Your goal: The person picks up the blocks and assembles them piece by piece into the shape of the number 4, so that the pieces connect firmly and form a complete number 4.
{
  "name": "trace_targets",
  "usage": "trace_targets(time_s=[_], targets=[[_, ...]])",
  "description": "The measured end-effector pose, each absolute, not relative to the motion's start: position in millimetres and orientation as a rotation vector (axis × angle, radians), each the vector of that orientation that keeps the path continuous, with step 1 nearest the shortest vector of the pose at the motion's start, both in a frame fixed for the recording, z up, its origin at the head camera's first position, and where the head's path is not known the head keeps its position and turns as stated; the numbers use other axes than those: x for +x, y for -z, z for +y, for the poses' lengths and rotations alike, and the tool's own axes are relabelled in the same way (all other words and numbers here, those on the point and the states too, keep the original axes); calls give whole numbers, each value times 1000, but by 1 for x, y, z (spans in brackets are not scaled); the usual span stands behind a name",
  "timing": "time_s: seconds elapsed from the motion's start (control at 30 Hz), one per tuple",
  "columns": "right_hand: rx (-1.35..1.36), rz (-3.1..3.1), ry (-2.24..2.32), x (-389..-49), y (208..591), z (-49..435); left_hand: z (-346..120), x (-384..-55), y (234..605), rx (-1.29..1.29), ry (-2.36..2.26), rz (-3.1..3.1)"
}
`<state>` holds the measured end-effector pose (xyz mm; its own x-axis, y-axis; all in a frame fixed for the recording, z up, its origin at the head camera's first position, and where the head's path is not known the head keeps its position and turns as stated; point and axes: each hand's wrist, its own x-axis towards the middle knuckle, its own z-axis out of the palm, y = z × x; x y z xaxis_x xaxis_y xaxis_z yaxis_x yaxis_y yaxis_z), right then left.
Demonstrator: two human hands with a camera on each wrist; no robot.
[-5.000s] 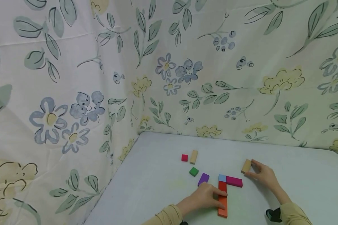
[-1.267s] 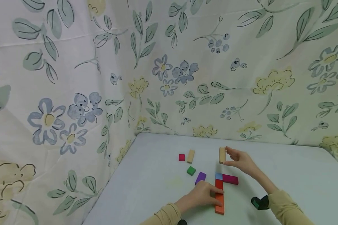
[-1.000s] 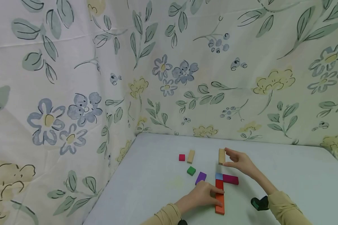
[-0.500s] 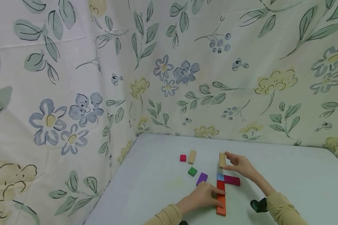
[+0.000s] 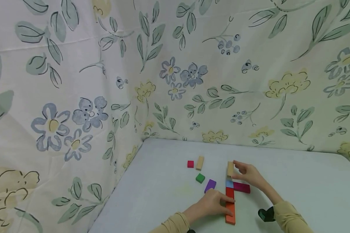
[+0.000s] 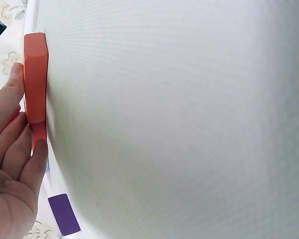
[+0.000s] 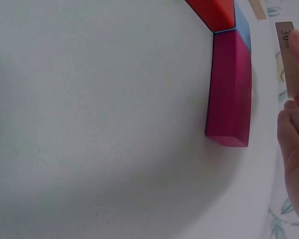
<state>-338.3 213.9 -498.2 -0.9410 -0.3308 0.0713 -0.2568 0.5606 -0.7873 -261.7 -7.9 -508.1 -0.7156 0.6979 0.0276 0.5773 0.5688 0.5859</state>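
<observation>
In the head view my right hand (image 5: 249, 175) pinches a plain wooden block (image 5: 230, 169) between thumb and fingertips, just behind a small light-blue block (image 5: 229, 184). The number 30 shows on that wooden block (image 7: 287, 59) in the right wrist view. My left hand (image 5: 209, 204) has its thumb and fingers around an orange block (image 5: 230, 220) and the red block (image 5: 229, 192) adjoining it. Orange, red and blue form a line on the table. A magenta block (image 5: 242, 187) extends rightward from the blue one.
Left of the line lie a purple block (image 5: 211, 184), a green block (image 5: 200, 178), a red cube (image 5: 190, 164) and another wooden block (image 5: 199, 163). They rest on a white table (image 5: 151, 181). Floral cloth (image 5: 169, 106) hangs behind and at the left.
My right hand has carried the wooden block from the right of the line to behind the blue block, then lowered it nearer. My left hand stays at the orange and red blocks.
</observation>
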Motion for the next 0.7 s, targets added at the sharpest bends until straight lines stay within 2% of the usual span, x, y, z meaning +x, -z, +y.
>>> trace_targets(time_s=[0.7], targets=[[-488, 2708, 1274, -343, 506, 210, -7, -262, 510, 1051, -808, 2644]])
